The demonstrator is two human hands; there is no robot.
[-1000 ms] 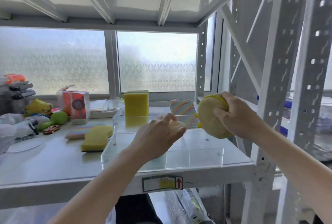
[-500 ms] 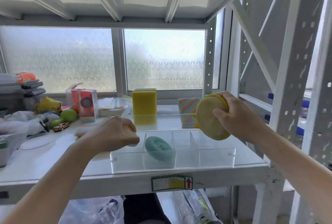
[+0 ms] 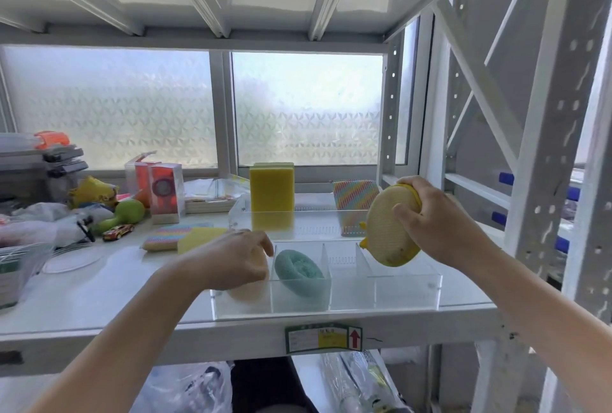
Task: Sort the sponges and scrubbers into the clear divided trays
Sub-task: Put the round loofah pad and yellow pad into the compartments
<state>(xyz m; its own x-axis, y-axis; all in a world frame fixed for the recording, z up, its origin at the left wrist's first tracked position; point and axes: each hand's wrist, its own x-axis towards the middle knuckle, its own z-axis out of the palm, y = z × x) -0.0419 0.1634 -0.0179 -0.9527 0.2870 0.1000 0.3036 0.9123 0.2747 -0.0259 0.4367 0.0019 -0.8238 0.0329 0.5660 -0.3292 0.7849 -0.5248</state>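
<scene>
A clear divided tray [image 3: 407, 281] sits at the shelf's front edge. A teal round scrubber [image 3: 299, 271] lies in its second compartment from the left. My left hand [image 3: 231, 260] is curled over a pale peach round sponge [image 3: 248, 291] inside the leftmost compartment. My right hand [image 3: 430, 223] holds a yellow round scrubber [image 3: 387, 230] tilted above the right compartments. Behind, a second clear tray [image 3: 311, 215] holds an upright yellow sponge [image 3: 271, 197] and a rainbow-striped sponge [image 3: 354, 204]. A flat yellow sponge [image 3: 198, 238] and a striped sponge [image 3: 165, 237] lie loose on the shelf.
Toys, a toy car [image 3: 117, 232], a green toy [image 3: 122, 215] and small boxes [image 3: 164, 192] crowd the shelf's left back. A wire basket [image 3: 20, 267] stands at far left. The rack's upright post [image 3: 543, 180] rises close to my right hand.
My left hand moved left from mid-tray and lowered the pale sponge into the leftmost compartment. The teal scrubber came into view. My right hand dropped slightly with the yellow scrubber.
</scene>
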